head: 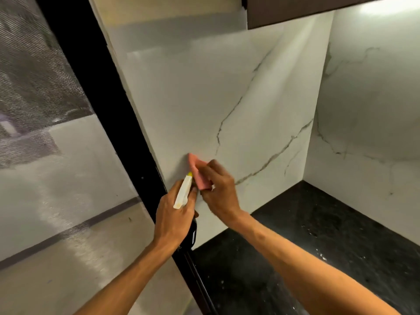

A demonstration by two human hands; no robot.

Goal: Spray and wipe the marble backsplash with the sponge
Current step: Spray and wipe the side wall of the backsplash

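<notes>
A: What sits furthest left?

B: A grey mesh screen (34,87) fills that side; a black frame (95,76) runs slantwise just beside it and meets the edge of the marble backsplash (204,98).

A: And the left hand?

B: The left hand (175,214) is low down against the frame; its grip is closed round the neck of a spray bottle (183,193), fingers curled about the white trigger head; the yellow nozzle (189,174) points up towards the marble; the bottle's dark body shows below the palm.

A: Where is the sponge?

B: The pink sponge (198,172) lies against the backsplash, low down near its left edge and just right of the nozzle; its upper end sticks out past the fingers.

A: Who holds it?

B: The right hand (220,189); its grip is narrow, fingers bent over the sponge's lower end and pressing it to the stone; the two hands are very close together.

A: And further right?

B: Grey veins cross the marble; a black speckled tabletop (318,235) meets its foot, with pale flecks on it; a second marble wall (368,110) closes the corner; a dark cabinet (295,10) hangs above.
</notes>
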